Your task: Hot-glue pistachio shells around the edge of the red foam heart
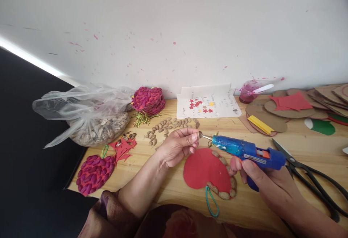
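Observation:
My left hand [178, 145] pinches a small brown seed [200, 134] between thumb and fingers, held right at the metal tip of a blue glue gun [244, 151]. My right hand [265, 180] grips the glue gun's handle, a finger at the trigger. Below them a red heart-shaped paper piece [202, 169] lies on the wooden table [272, 129], several seeds stuck along its right edge and a green loop [212, 202] at its bottom.
Black scissors [312, 178] lie right of the gun. Loose seeds [165, 125] are scattered behind, beside a plastic bag of shells [92, 118]. Finished purple-red hearts [94, 172] and a stack of them [148, 99] sit left. Cardboard and coloured cut-outs [288, 107], a pink cup [248, 92] and a paper sheet [208, 104] lie at the back.

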### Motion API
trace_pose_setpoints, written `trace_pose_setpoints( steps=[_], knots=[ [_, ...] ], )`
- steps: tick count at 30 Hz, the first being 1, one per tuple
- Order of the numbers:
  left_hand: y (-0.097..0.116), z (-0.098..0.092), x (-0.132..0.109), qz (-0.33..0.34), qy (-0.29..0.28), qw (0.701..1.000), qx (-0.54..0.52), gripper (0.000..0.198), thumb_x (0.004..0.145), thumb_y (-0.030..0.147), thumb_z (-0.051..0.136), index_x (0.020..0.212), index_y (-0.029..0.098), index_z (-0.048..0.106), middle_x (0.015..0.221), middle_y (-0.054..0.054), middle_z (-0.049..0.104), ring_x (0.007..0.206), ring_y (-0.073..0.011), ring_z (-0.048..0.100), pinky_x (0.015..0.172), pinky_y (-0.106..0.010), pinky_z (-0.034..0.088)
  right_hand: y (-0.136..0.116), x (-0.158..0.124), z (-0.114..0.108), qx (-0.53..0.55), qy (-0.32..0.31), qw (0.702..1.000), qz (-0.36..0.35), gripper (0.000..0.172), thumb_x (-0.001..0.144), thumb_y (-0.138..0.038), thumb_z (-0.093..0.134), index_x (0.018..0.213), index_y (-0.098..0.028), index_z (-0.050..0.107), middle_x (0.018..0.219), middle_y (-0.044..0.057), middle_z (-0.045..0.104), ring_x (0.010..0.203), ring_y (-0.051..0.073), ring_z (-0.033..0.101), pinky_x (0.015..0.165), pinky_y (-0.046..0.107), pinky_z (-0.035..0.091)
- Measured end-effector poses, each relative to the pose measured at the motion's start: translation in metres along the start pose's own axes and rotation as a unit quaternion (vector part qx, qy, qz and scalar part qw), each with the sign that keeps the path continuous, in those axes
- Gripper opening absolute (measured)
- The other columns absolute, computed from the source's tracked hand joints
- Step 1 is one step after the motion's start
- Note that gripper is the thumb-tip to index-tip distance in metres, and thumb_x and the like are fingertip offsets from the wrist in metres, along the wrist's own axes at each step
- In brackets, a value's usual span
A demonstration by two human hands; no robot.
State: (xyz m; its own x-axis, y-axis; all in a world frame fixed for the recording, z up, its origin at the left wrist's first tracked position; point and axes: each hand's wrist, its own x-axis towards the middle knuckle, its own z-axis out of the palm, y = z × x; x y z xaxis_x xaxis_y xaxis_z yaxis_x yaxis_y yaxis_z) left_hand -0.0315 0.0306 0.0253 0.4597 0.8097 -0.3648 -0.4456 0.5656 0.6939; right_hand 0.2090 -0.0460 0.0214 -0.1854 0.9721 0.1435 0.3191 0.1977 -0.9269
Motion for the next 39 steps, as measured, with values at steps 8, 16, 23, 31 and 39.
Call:
trace_pose_setpoints(
  steps=[8, 16, 23, 31, 39],
  knots=[
    [0.001, 0.001, 0.0, 0.003, 0.006, 1.0, 0.003, 0.034, 0.062, 0.025, 0.093, 0.081, 0.01, 0.069, 0.066, 0.0, 0.059, 0.058, -0.0061, 0.055, 0.051, -0.013, 0.045, 0.003, -0.002, -0.001, 0.009, -0.008, 1.0, 0.02, 0.027, 0.096, -0.044, 0.049, 0.079, -0.03, 0.065, 0.068, 0.0, 0.065, 0.057, 0.02, 0.058, 0.052, 0.033, 0.042],
    [0.0, 0.001, 0.0, 0.003, 0.005, 1.0, 0.006, 0.033, 0.062, 0.025, 0.092, 0.08, 0.01, 0.069, 0.065, 0.0, 0.059, 0.057, -0.0059, 0.055, 0.051, -0.013, 0.045, 0.009, -0.005, -0.003, 0.017, -0.015, 0.999, 0.029, 0.029, 0.097, -0.044, 0.049, 0.081, -0.027, 0.065, 0.072, 0.001, 0.064, 0.059, 0.019, 0.057, 0.054, 0.033, 0.044],
    [0.002, -0.001, 0.001, 0.039, 0.025, 0.998, 0.033, 0.035, 0.062, 0.027, 0.093, 0.084, 0.011, 0.071, 0.064, 0.0, 0.061, 0.056, -0.0079, 0.057, 0.052, -0.017, 0.048, 0.007, -0.001, 0.002, 0.088, -0.002, 0.992, 0.093, 0.033, 0.095, -0.053, 0.051, 0.086, -0.025, 0.066, 0.075, 0.003, 0.068, 0.06, 0.019, 0.06, 0.053, 0.032, 0.047],
    [0.004, 0.001, -0.003, 0.078, 0.052, 0.974, 0.205, 0.033, 0.067, 0.035, 0.088, 0.085, 0.012, 0.072, 0.068, -0.001, 0.066, 0.059, -0.0116, 0.063, 0.061, -0.025, 0.054, 0.001, 0.013, 0.003, 0.211, 0.037, 0.955, 0.203, 0.051, 0.087, -0.067, 0.054, 0.078, -0.019, 0.069, 0.076, 0.008, 0.073, 0.052, 0.017, 0.063, 0.046, 0.028, 0.05],
    [-0.007, 0.011, -0.011, 0.199, 0.043, 0.818, 0.538, 0.006, 0.085, 0.02, 0.069, 0.086, 0.018, 0.074, 0.082, -0.003, 0.07, 0.076, -0.015, 0.063, 0.074, -0.026, 0.049, 0.001, 0.018, 0.005, 0.274, 0.038, 0.935, 0.222, 0.046, 0.087, -0.066, 0.057, 0.085, -0.021, 0.066, 0.079, 0.004, 0.069, 0.055, 0.016, 0.065, 0.044, 0.025, 0.051]
  ],
)
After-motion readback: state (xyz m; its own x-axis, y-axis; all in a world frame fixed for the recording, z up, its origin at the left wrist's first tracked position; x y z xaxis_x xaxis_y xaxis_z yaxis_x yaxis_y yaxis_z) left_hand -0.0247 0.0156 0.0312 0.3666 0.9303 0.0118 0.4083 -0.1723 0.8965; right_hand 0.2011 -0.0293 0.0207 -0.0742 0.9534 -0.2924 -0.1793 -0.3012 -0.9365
